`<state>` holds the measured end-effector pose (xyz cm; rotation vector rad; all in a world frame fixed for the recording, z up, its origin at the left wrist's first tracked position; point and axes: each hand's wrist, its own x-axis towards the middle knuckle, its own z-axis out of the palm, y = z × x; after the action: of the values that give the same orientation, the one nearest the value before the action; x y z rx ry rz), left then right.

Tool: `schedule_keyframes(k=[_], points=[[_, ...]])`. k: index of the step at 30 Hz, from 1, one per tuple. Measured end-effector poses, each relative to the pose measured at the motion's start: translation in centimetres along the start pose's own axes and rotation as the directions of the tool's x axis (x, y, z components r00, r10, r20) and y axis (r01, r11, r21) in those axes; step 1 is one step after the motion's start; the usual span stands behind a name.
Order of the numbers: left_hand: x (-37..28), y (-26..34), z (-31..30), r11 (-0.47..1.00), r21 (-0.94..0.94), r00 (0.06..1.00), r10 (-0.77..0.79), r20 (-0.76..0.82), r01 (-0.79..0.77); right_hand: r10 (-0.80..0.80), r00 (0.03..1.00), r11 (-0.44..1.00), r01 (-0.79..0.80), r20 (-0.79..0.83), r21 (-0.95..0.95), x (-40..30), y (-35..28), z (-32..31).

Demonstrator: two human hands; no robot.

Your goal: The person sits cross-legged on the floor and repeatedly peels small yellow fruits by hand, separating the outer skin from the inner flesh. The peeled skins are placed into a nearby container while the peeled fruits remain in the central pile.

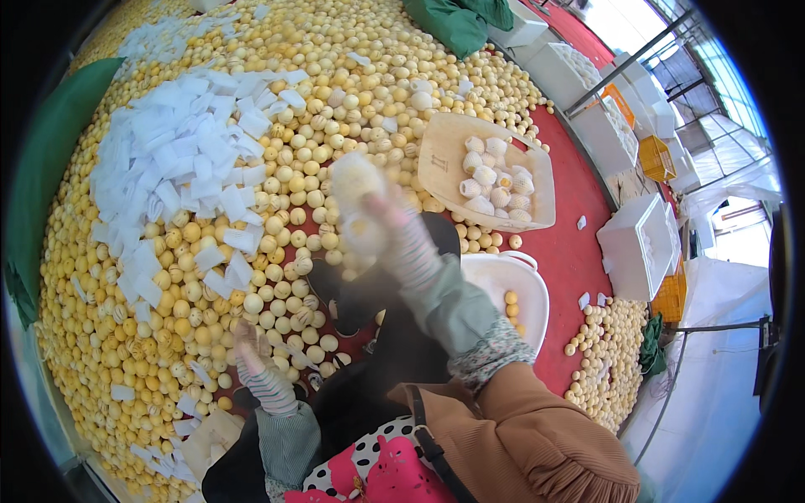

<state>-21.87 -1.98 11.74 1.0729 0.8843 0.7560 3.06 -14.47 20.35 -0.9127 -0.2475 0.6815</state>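
My right hand (393,220), in a striped cuff, is raised over the fruit and blurred. Its fingers are shut on round fruits in white foam net sleeves (358,182). Lower left, my left hand (249,346) is held low beside loose yellow round fruits (289,289), with its fingers apart and nothing seen in it. A large heap of flat white foam net sleeves (182,138) lies on the fruit at the left. A cream plastic crate (440,135) beyond my right hand holds several sleeved fruits (497,179).
A white oval tub (538,302) with several yellow fruits stands right of my knees on red carpet (569,258). White foam boxes (629,245) and yellow crates (656,157) line the right side. Green cloth (449,25) lies at the top, more (56,170) at the left.
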Motion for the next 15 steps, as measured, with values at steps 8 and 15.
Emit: schedule_keyframes(k=[8,15], points=[[-1.7,-6.9,-6.5,0.905,-0.109,0.896,-0.422,-0.135,0.410,-0.216,0.731,0.964,0.053,-0.647,-0.261,4.2,-12.8,-23.3],[-2.3,-8.2,-6.5,0.846,-0.184,0.832,-0.528,-0.170,0.500,-0.441,0.830,-0.036,-0.397,-0.342,-0.917,11.3,-11.5,-26.9]])
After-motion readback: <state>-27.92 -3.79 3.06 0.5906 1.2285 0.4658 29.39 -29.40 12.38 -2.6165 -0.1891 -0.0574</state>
